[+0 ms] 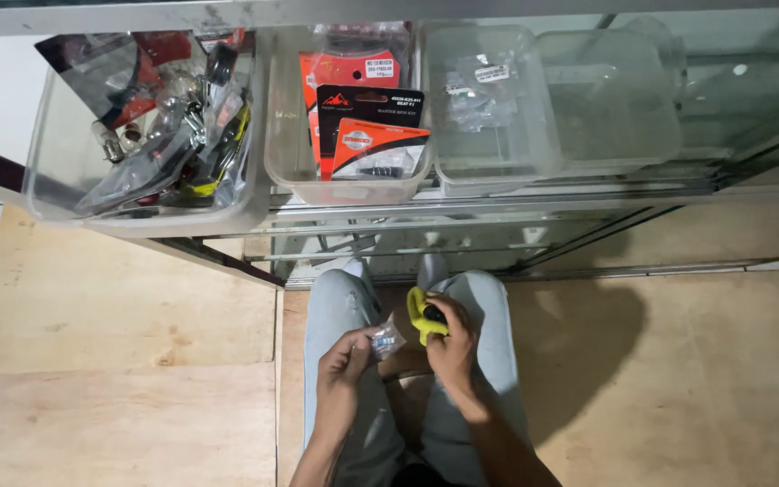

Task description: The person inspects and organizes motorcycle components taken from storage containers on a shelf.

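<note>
Forearms are coming up from the bottom edge over grey trouser legs (353,415); the person is sitting on a plywood floor (110,361). Left hand (343,362) is curling shut, fingertips pinching a small clear plastic bag (387,340) with something small and metallic inside, holding it just above the left thigh. Right hand (453,345) is gripping a yellow cloth (420,313), fingers closing round it along with a small black part (434,314); what that part is, cannot tell. Bag and cloth are sitting close together between the knees, not clearly touching. Ahead, a glass shelf (498,200) is carrying clear plastic tubs: the left tub (56,180) is holding a jumble of bagged parts and bulbs, the middle tub (286,162) is holding orange and black packets, the right tub (534,153) is holding a few small clear bags.
</note>
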